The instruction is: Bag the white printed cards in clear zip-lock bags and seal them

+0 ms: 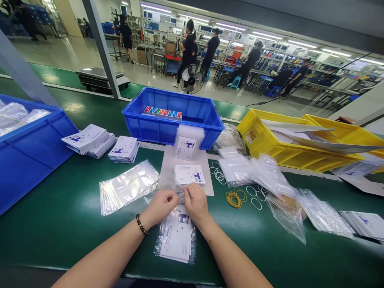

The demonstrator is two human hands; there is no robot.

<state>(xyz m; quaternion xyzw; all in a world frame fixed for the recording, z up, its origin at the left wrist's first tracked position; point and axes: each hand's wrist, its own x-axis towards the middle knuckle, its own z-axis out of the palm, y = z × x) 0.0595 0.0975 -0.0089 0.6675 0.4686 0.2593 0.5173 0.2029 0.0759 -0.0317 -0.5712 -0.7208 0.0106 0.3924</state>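
My left hand (159,207), with a dark beaded bracelet at its wrist, and my right hand (196,203) are close together over the table. The fingers of both are pinched on the upper end of a clear plastic bag (192,250). White printed booklets (175,239) with a purple picture show through the bag, below my hands. Just beyond my fingertips a stack of similar white booklets (189,174) lies on a pale sheet (168,166). Behind it another white booklet (185,148) leans against clear sleeves. My fingers hide the bag's top edge.
Empty clear bags (129,186) lie left, near booklet stacks (123,149). A blue bin (171,132) stands ahead, another blue bin (33,152) at far left. Rubber bands (233,199), white rings (219,175), plastic packs (235,166) and a yellow bin (261,148) are right.
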